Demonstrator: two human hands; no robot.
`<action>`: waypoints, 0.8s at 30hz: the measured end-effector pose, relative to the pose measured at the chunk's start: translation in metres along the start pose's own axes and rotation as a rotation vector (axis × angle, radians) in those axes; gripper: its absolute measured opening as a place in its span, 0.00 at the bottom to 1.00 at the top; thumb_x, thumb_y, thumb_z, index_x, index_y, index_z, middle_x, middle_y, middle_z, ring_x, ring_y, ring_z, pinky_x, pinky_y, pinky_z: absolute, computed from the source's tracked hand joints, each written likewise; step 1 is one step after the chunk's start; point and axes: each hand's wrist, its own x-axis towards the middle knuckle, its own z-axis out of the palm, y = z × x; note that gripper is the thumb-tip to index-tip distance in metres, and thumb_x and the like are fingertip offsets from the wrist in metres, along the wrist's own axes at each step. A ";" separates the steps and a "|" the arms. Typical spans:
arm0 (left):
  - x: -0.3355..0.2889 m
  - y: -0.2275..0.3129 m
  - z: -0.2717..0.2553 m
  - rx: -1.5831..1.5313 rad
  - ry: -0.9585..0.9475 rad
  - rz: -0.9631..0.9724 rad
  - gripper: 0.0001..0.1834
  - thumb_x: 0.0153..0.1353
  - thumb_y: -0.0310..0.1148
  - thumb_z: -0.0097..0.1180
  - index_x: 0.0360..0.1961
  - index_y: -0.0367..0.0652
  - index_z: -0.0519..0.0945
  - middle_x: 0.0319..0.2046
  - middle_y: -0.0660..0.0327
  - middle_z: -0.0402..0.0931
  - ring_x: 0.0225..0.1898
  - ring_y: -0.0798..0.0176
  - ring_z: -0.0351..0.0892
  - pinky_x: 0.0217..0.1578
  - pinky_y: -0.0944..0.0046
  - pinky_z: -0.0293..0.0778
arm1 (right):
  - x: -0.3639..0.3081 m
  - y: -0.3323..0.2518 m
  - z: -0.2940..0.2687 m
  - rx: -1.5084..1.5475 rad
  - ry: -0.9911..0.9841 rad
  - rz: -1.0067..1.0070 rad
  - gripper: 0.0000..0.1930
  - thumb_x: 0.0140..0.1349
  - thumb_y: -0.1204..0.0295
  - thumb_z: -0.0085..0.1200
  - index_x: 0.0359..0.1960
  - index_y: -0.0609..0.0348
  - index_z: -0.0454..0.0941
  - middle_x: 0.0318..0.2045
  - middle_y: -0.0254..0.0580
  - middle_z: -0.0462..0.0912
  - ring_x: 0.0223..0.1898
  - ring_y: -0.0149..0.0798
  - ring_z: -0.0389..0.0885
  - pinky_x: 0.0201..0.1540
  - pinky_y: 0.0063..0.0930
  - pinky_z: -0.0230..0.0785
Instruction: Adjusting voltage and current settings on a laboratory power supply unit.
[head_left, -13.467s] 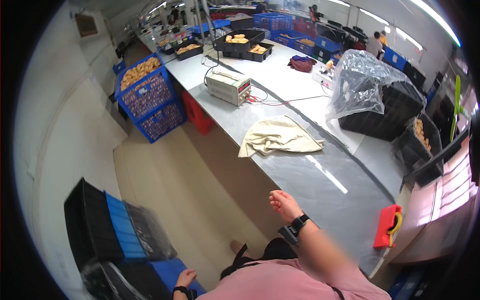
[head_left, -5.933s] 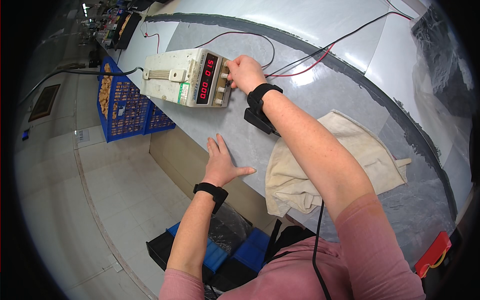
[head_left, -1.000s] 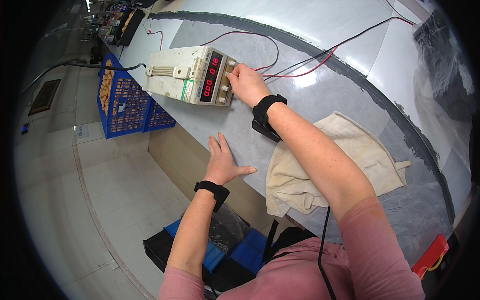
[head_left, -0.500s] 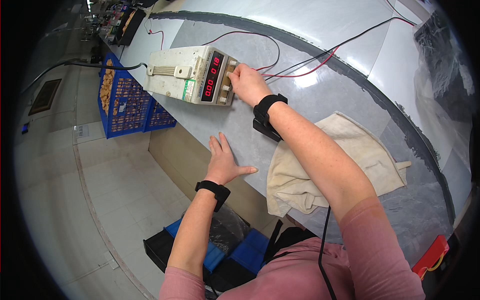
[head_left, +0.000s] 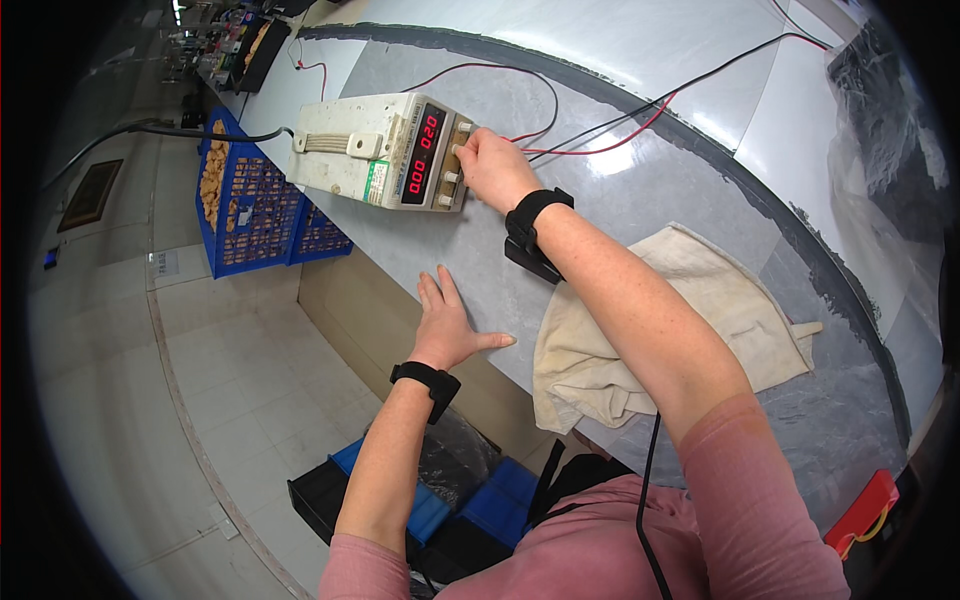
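A cream bench power supply (head_left: 345, 150) with a lit red digital display (head_left: 424, 152) sits on the grey table at the far left. My right hand (head_left: 494, 168) is at its front panel, thumb and fingers pinched on one of the small knobs, which they partly cover. Below the panel, two more knobs (head_left: 448, 188) show. My left hand (head_left: 446, 325) rests at the near table edge with its fingers spread and nothing in it. Under my right forearm lies a crumpled cream cloth (head_left: 660, 300).
Red and black leads (head_left: 600, 148) run over the grey tabletop (head_left: 640, 190). A blue crate (head_left: 255, 200) with tan pieces stands past the left edge. Clear plastic wrap (head_left: 885, 130) is at the right, a red object (head_left: 865, 510) lower right. Blue and black bins (head_left: 480, 505) stand below.
The last digits on the supply's display have changed slightly. My right hand stays on the knob with barely any shift, and my left hand has not moved.
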 end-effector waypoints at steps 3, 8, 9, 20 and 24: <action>0.000 0.000 0.001 -0.003 -0.003 -0.002 0.85 0.27 0.63 0.78 0.70 0.22 0.33 0.68 0.20 0.30 0.73 0.29 0.30 0.72 0.48 0.44 | -0.001 0.000 0.000 -0.004 0.001 -0.002 0.12 0.65 0.65 0.51 0.40 0.64 0.76 0.35 0.58 0.83 0.42 0.57 0.82 0.47 0.48 0.73; 0.000 -0.001 0.002 -0.008 0.004 0.003 0.85 0.27 0.63 0.78 0.70 0.22 0.33 0.68 0.20 0.30 0.73 0.29 0.30 0.72 0.47 0.44 | -0.001 0.000 0.001 -0.022 0.009 -0.013 0.13 0.65 0.65 0.51 0.40 0.64 0.76 0.35 0.59 0.83 0.43 0.58 0.82 0.47 0.48 0.73; 0.000 -0.001 0.002 -0.008 0.004 0.004 0.85 0.27 0.63 0.78 0.70 0.22 0.33 0.68 0.20 0.30 0.73 0.29 0.30 0.72 0.47 0.44 | 0.000 0.001 0.001 -0.028 0.014 -0.020 0.13 0.65 0.65 0.51 0.40 0.64 0.76 0.36 0.59 0.83 0.43 0.58 0.82 0.47 0.48 0.73; 0.001 -0.002 0.002 -0.007 -0.003 -0.001 0.85 0.28 0.63 0.78 0.70 0.23 0.32 0.68 0.20 0.31 0.73 0.29 0.29 0.72 0.47 0.44 | 0.000 0.000 0.000 -0.051 0.000 -0.028 0.14 0.66 0.65 0.50 0.41 0.65 0.76 0.36 0.59 0.83 0.43 0.58 0.82 0.47 0.48 0.73; 0.000 -0.004 0.003 -0.009 0.001 -0.005 0.85 0.27 0.63 0.78 0.70 0.22 0.33 0.68 0.20 0.31 0.73 0.29 0.29 0.72 0.47 0.44 | -0.001 -0.001 0.000 -0.061 -0.005 -0.031 0.14 0.66 0.64 0.50 0.41 0.65 0.76 0.36 0.60 0.84 0.43 0.58 0.82 0.47 0.48 0.73</action>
